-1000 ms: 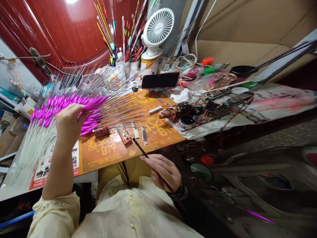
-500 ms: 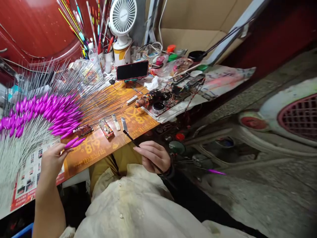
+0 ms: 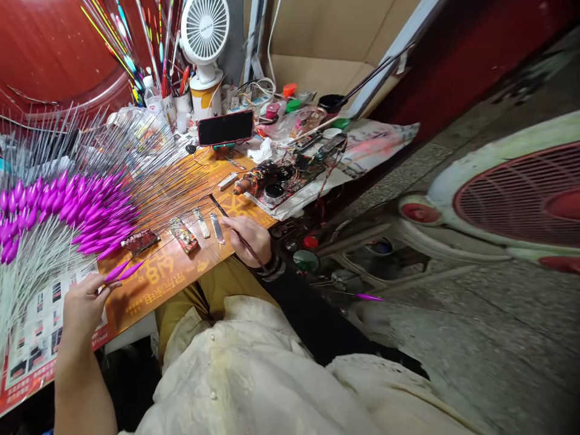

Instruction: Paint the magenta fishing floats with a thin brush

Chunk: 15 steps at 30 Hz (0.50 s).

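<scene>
Between the thumb and fingertips of my left hand [image 3: 84, 305] are two purple fishing floats [image 3: 121, 272], held just above the table's front edge. My right hand [image 3: 249, 238] is closed around a thin dark paintbrush [image 3: 218, 206], its tip pointing away from me over the table. Close by that hand lie a small flat metal strip [image 3: 217, 229] and a whitish strip [image 3: 202, 223]. Behind my left hand, a dense bunch of purple floats [image 3: 97, 208] with long thin stems spreads across the left side.
A black paint pot [image 3: 274, 193] sits on a stained sheet beyond my right hand. Behind it stand a phone [image 3: 225, 128] and a white fan [image 3: 205, 30]. A small red box [image 3: 183, 235] rests on the orange tabletop [image 3: 174, 275]. A large floor fan [image 3: 507, 193] is to the right.
My right hand has moved forward with the paintbrush, from above my lap to over the table edge. My left hand still holds the two floats. The view has shifted a little right.
</scene>
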Available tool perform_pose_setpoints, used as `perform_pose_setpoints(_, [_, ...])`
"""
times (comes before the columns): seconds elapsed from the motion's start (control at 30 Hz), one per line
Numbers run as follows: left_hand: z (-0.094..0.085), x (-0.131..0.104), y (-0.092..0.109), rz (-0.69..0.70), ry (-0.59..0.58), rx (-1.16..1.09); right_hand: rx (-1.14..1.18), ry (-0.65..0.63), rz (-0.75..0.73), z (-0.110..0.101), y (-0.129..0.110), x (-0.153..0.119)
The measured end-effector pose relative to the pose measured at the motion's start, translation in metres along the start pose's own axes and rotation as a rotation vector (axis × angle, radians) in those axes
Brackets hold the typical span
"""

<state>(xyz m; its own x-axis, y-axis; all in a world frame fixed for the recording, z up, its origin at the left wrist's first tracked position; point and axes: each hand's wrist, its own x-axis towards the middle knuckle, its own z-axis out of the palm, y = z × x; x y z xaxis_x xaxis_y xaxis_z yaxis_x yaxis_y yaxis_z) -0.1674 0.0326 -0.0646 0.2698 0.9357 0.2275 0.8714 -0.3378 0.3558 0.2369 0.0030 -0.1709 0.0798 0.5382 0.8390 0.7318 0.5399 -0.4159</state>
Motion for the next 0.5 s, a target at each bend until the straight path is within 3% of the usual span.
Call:
perform_pose_setpoints(0.23, [0.006, 0.004, -0.007, 0.034, 0.045, 0.030, -0.052, -0.083, 0.141, 0.011, 0.001, 0.011])
perform_pose_setpoints(0.5, [0.010, 0.001, -0.013, 0.005, 0.089, -0.016, -0.079, -0.130, 0.189, 0.011, 0.003, 0.012])
